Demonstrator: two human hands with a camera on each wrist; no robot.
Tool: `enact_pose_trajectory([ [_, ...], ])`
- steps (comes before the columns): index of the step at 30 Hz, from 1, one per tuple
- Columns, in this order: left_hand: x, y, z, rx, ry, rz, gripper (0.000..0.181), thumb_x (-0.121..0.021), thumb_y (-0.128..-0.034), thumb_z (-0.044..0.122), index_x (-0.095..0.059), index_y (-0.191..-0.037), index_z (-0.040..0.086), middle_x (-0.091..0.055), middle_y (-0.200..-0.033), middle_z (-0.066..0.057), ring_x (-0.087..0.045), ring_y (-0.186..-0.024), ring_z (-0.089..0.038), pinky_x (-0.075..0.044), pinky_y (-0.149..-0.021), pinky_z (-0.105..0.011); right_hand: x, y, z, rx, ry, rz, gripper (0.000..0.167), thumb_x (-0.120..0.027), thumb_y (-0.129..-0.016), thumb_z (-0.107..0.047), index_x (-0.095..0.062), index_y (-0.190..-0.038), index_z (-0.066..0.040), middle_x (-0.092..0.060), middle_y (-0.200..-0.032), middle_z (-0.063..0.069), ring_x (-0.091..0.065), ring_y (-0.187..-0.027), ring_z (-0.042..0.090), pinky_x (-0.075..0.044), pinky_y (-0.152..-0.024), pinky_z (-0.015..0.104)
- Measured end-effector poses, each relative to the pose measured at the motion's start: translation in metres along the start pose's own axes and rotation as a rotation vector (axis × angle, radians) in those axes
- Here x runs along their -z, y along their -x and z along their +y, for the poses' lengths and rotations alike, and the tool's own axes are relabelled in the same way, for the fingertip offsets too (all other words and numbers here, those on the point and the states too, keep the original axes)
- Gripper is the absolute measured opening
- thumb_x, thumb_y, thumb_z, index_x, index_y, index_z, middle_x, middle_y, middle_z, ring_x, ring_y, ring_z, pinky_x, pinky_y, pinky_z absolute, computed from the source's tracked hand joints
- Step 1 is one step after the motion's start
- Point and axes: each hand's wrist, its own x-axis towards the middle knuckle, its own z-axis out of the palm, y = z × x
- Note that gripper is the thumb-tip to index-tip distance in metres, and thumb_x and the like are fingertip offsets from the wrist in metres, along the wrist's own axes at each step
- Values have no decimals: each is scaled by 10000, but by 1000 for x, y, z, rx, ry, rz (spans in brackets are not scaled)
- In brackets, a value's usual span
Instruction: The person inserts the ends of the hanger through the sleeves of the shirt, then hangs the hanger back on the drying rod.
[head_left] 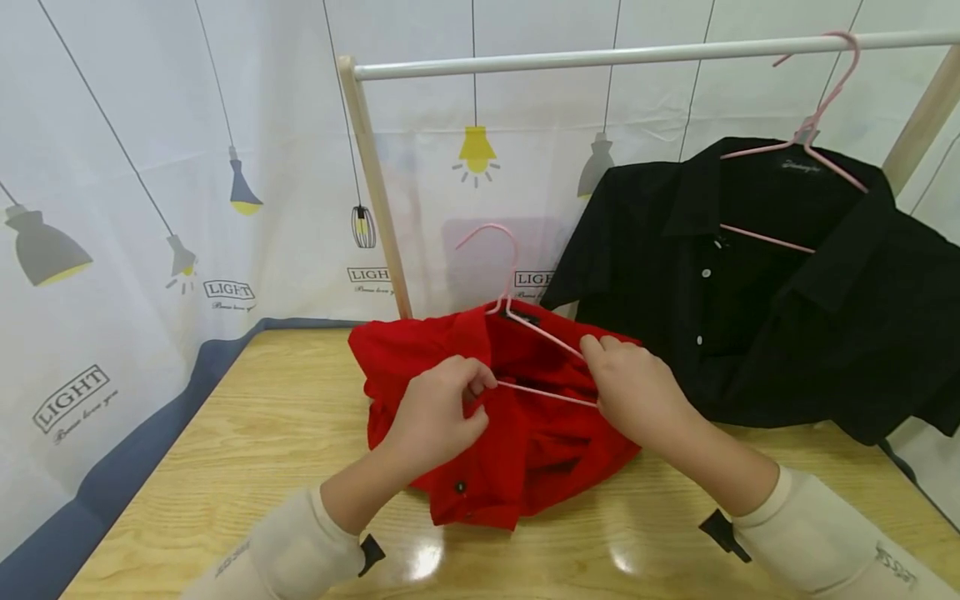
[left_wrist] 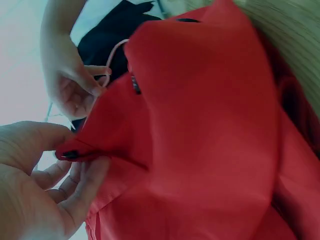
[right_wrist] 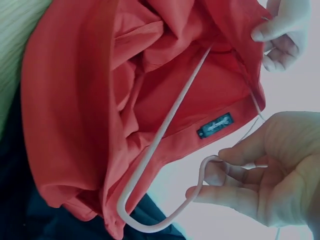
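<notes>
A red shirt point(head_left: 427, 350) lies bunched on the table, its collar open and a dark label point(right_wrist: 216, 125) inside the neck. A pink hanger point(head_left: 547, 394) sits partly in it, with the hook sticking up above the collar. My left hand point(head_left: 442, 408) pinches the shirt's front edge between thumb and fingers, beside a dark button point(left_wrist: 70, 154). At the other side, my right hand point(head_left: 633, 387) grips the hanger near its shoulder notch. In the right wrist view the hanger's rounded end point(right_wrist: 131, 217) shows outside the red cloth. The hanger's far end is hidden by the shirt.
A black shirt point(head_left: 637, 267) hangs on another pink hanger point(head_left: 832, 92) from the rack's white rail point(head_left: 600, 57), close to my right hand. The rack's wooden post point(head_left: 378, 183) stands behind the red shirt. Under everything is a wooden table point(head_left: 247, 433); a printed curtain point(head_left: 300, 125) backs it.
</notes>
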Motion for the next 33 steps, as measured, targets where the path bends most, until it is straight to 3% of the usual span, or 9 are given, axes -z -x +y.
enact_pose_trajectory([
  [4,4,2,-10,16,-71,-7,220,-788,-766,70,-648,-931,111,-584,-838,23,-562,-742,-110,-501,-655,-261,-5,-1,5,-7,29,-8,257,-704,-771,49,-522,-938,-22,-584,-825,146,-550,-668,265,-565,-597,443],
  [10,19,-11,-25,-47,-211,215,312,-822,-784,175,-672,-1028,52,-649,-969,-71,-597,-899,-236,-511,-786,-359,-6,-1,10,-4,53,-4,288,-722,-764,45,-542,-979,-23,-596,-851,151,-561,-680,277,-563,-600,440],
  [12,23,-17,-28,-81,-266,240,391,-830,-782,219,-671,-1090,36,-654,-1035,-98,-583,-961,-277,-500,-834,-395,-4,-1,8,9,58,2,295,-722,-766,45,-547,-993,-23,-593,-851,146,-557,-682,274,-559,-581,427],
  [16,27,-24,-31,-112,-337,162,398,-806,-810,226,-663,-1131,39,-655,-1046,-103,-594,-950,-288,-515,-818,-407,-1,-3,3,33,81,26,280,-716,-787,36,-554,-1005,-32,-580,-843,130,-547,-688,270,-549,-542,404],
  [20,28,-29,-32,-130,-360,96,257,-749,-842,105,-666,-1080,54,-652,-942,-87,-613,-861,-282,-534,-734,-399,0,-5,0,74,106,49,274,-738,-784,24,-558,-980,-40,-573,-829,121,-555,-691,270,-543,-518,392],
  [24,30,-32,-34,-150,-378,56,218,-709,-841,18,-664,-1043,88,-634,-854,-68,-616,-780,-276,-531,-637,-381,-1,-7,1,121,83,21,264,-749,-776,22,-583,-963,-62,-588,-814,87,-545,-662,225,-524,-496,343],
  [28,33,-34,-38,-167,-392,12,241,-702,-843,2,-667,-1055,111,-635,-855,-55,-618,-771,-269,-523,-608,-367,4,-10,11,130,-69,-45,187,-724,-825,-9,-634,-966,-92,-620,-802,27,-522,-639,171,-508,-533,301],
  [33,37,-35,-43,-170,-366,-16,273,-700,-856,10,-681,-1099,133,-654,-909,-51,-616,-780,-249,-530,-609,-360,13,-15,38,77,-304,-86,163,-691,-880,-43,-668,-1040,-67,-666,-885,33,-579,-758,188,-546,-710,377],
])
